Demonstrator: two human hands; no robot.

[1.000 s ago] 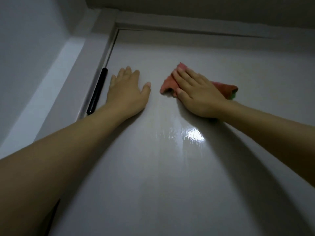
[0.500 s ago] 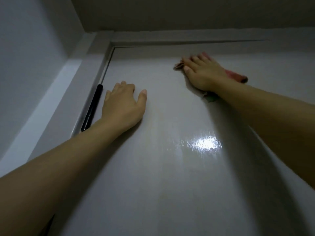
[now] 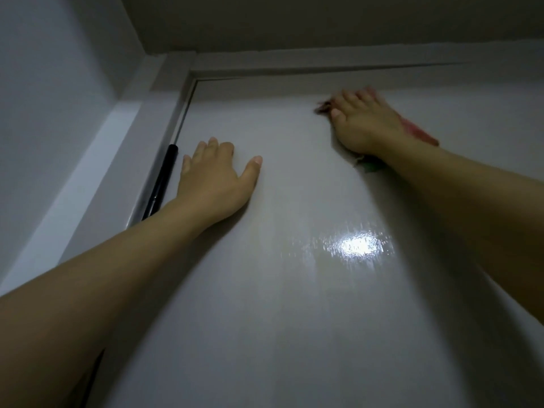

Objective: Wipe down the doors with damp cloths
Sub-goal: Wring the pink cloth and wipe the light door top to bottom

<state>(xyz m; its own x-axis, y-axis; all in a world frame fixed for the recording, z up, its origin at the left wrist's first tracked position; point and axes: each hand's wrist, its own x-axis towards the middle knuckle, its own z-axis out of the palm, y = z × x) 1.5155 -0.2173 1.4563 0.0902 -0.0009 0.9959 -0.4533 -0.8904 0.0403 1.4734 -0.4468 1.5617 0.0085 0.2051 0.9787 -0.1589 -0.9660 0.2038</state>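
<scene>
From my feed, the nearest thing was the lower stretch of the white door [image 3: 294, 334], glossy and streaked, filling the frame from the bottom edge upward, with both bare forearms reaching up along it. A little higher on the door a bright patch of reflected light [image 3: 357, 245] shone on the sheen, between the two arms. Above and to the left of that glare the left hand [image 3: 215, 181] lay flat on the door, fingers straight and slightly spread, thumb out to the side, holding nothing. Just left of that hand a black hinge [image 3: 162, 181] ran along the door's edge against the white door frame [image 3: 164, 119]. Farther up, close under the door's top edge, the right hand [image 3: 365, 122] pressed the red cloth [image 3: 418, 132] flat against the door with extended fingers; the cloth showed at the fingertips, beside the wrist, and as a greenish corner below the palm. Beyond the door's top ran the frame's head piece, with a pale side wall [image 3: 53, 98] to the left and the dim ceiling [image 3: 294, 22] above.
</scene>
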